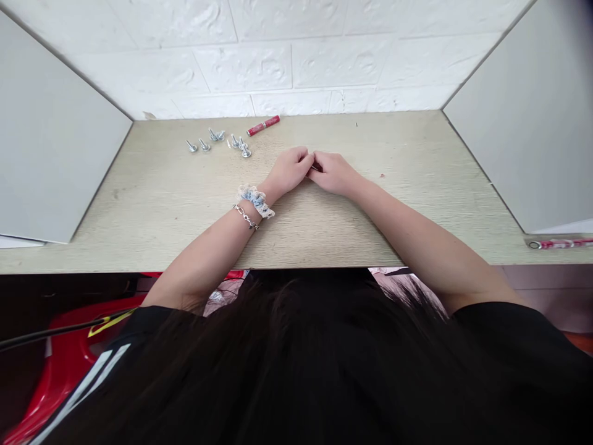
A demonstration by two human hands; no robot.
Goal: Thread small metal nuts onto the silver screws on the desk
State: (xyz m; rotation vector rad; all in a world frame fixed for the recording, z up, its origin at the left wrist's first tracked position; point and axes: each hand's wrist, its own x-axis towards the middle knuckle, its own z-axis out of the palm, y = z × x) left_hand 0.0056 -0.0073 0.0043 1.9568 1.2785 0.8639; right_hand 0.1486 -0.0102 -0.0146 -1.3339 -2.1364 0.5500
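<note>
Atop the pale wood-grain tabletop, silver metal bolts point shanks up and leftward, a slim red cylindrical tube slants its long axis rightward toward the white brick-patterned wall, and the left hand meets the right hand, both curled, any held object hidden.

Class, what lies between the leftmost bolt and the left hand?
Other metal bolts lie between the leftmost bolt and the left hand, in the head view.

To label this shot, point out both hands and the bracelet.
Left hand [290, 168], head view: back of hand.
Right hand [335, 172], head view: back of hand.
Bracelet [245, 216], head view: mid-chain.
</note>
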